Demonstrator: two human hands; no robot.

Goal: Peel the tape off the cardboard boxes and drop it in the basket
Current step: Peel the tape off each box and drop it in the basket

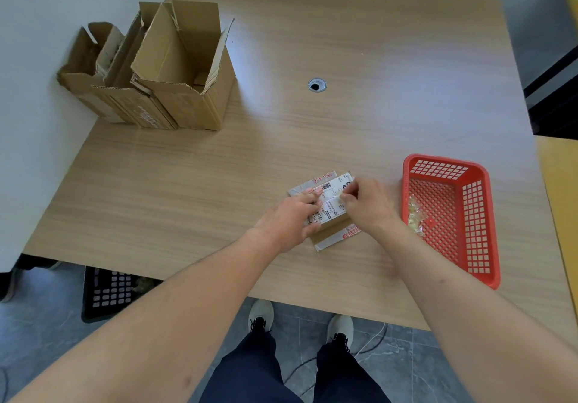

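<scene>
A small flat cardboard box [327,235] with a white shipping label lies on the table in front of me. My left hand [286,219] presses down on its left side, fingers stretched over the label. My right hand [364,204] pinches a bit of clear tape [338,195] at the label's right part. To the right stands a red plastic basket [475,215] with crumpled clear tape [415,219] lying in its left side.
Three opened cardboard boxes [175,71] stand together at the table's far left corner by the wall. A round cable hole [317,85] sits mid-table. A black crate [108,290] is on the floor under the table's left edge.
</scene>
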